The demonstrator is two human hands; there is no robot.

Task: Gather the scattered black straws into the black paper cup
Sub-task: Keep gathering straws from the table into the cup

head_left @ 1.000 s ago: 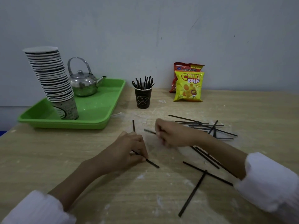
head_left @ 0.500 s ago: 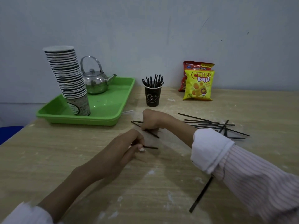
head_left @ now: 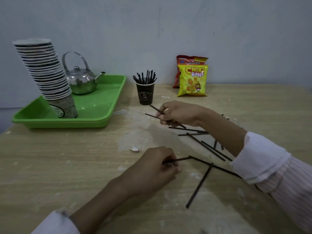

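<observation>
Taking the black paper cup (head_left: pixel 145 93) as the landmark, everything is placed around it on the wooden table (head_left: pixel 50 157). Far to the left of the cup lies a green tray (head_left: pixel 94 115), and on it a tall leaning stack of paper cups (head_left: pixel 45 73) stands with a metal kettle (head_left: pixel 81 81) just beside it. The cup itself stands upright just off the right edge of the tray and already holds a bundle of black straws (head_left: pixel 145 77) which stick out over its rim.

In front of the cup, nearer to the person, the left hand (head_left: pixel 155 168) rests on the table with the fingers curled closed around one black straw (head_left: pixel 177 160). Just to the right of the cup and a little in front of it, the right hand (head_left: pixel 179 113) pinches two straws (head_left: pixel 152 115) between closed fingers, and their tips point toward the base of the cup.

Further right and in front of the cup, the scattered straws (head_left: pixel 209 149) lie loose, some crossing each other, partly hidden under the right forearm. Behind them, to the right of the cup against the wall, stand a yellow snack bag (head_left: pixel 192 81) and a red bag (head_left: pixel 185 60) behind it.
</observation>
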